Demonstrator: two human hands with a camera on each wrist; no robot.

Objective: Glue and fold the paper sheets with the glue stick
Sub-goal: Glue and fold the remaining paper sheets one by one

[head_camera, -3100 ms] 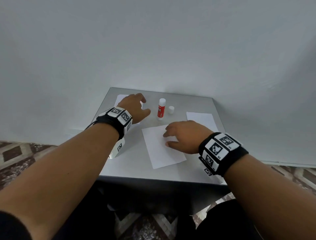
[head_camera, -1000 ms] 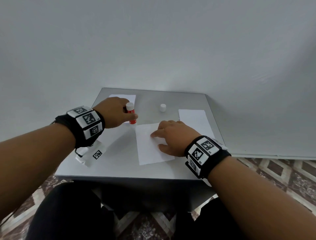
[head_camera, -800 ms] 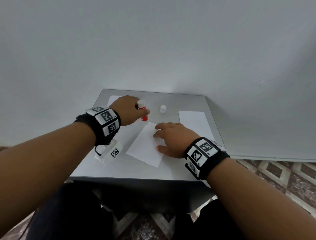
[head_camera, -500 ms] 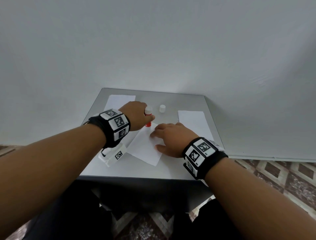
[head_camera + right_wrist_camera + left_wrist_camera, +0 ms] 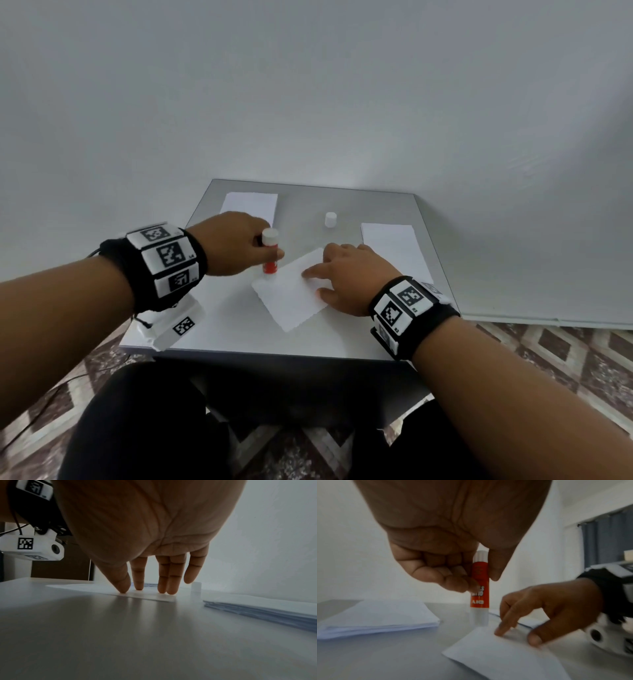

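Bench (image 5: pixel 342 339): grey, against a white wall.
Left hand (image 5: pixel 236 245): fingers curled round the glue stick (image 5: pixel 270 253), which stands upright, tip down at the sheet's far-left corner.
Right hand (image 5: pixel 349 274): straight fingers press the paper sheet (image 5: pixel 291 296), lying diagonally.
Cap (image 5: pixel 330 219): apart, behind.

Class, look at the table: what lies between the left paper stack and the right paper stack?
In the head view, between the left stack and right stack stands the white cap; nearer, the glue stick and single sheet.
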